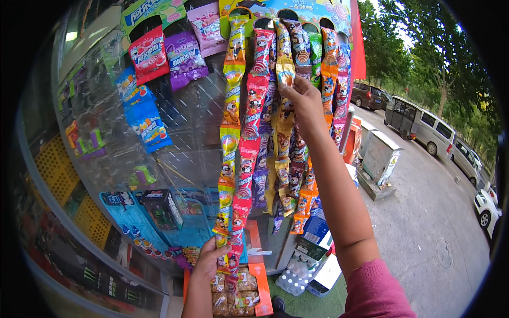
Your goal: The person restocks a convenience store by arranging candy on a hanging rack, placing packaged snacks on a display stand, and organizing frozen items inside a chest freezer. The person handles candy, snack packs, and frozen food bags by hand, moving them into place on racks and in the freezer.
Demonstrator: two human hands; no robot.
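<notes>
Strips of wrapped lollipops hang from holes in a printed cardboard hanger [310, 10] in front of me. My right hand [302, 95] is raised and pinches a gold strip [284, 55] near its upper part. Low down, my left hand [212, 254] has its thumb and fingers closed around the lower end of a yellow strip [229, 147]; a red strip [247, 159] hangs right beside it. Right of my right hand hang an orange strip [329, 79] and a green one [315, 51]. Brown and purple strips are partly hidden behind the others and my forearm.
Candy bags [149, 55] hang at the upper left on a glass front. An open orange carton [260, 286] of packaged food stands below my left hand, beside shrink-wrapped bottles [296, 274]. A utility box [379, 155] and parked vehicles [435, 127] are at the right.
</notes>
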